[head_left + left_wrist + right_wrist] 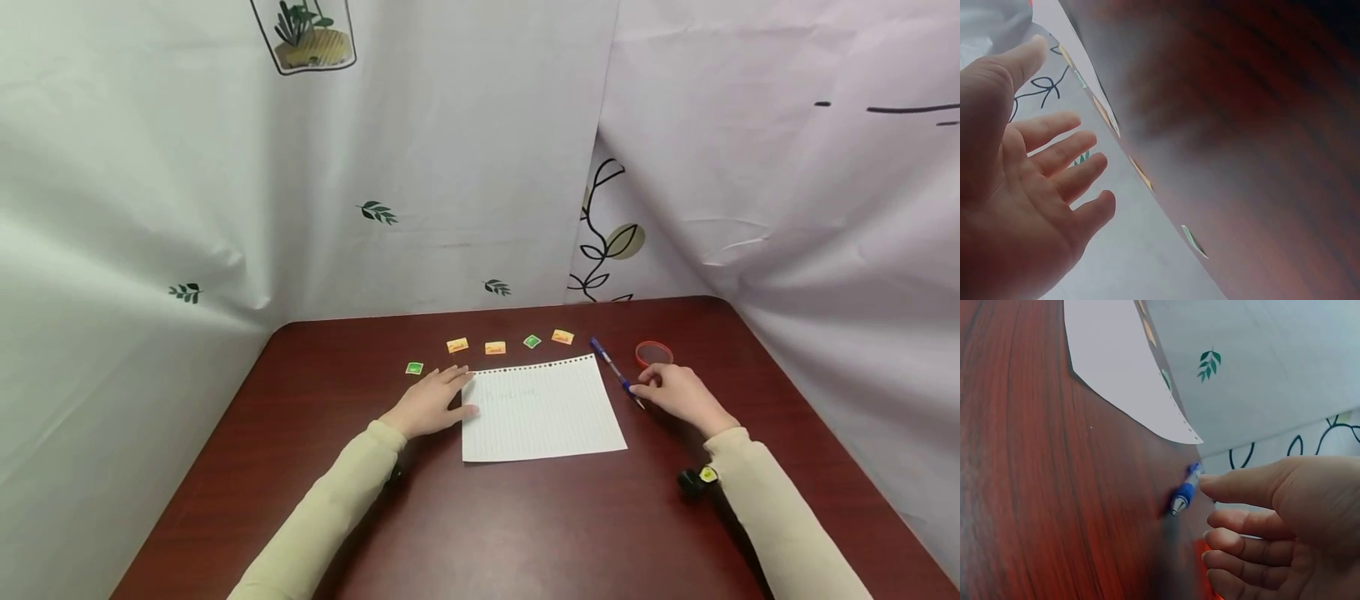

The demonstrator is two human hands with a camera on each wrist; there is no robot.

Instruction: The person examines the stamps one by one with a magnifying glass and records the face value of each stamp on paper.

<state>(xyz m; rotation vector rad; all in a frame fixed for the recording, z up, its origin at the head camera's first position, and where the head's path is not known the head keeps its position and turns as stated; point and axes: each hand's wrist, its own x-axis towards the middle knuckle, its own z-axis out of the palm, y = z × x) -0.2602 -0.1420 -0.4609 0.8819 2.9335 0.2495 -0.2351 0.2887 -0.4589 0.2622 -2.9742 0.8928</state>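
A lined sheet of paper (540,417), with a row of punched holes along its far edge and faint marks near the top, lies on the table. My left hand (431,402) is at the sheet's left edge, fingers extended and thumb over the paper. To the right of the sheet lies a blue pen (613,367), its tip toward me. My right hand (678,393) is beside the pen's tip end, fingers loosely bent. In the right wrist view the thumb is close to the pen (1186,490); whether they touch I cannot tell.
A red ring, like a tape roll (654,342), lies just beyond my right hand. Several small orange and green stickers or cards, including a green one (414,367) and an orange one (495,348), lie beyond the paper. A white printed curtain (450,167) hangs behind the table.
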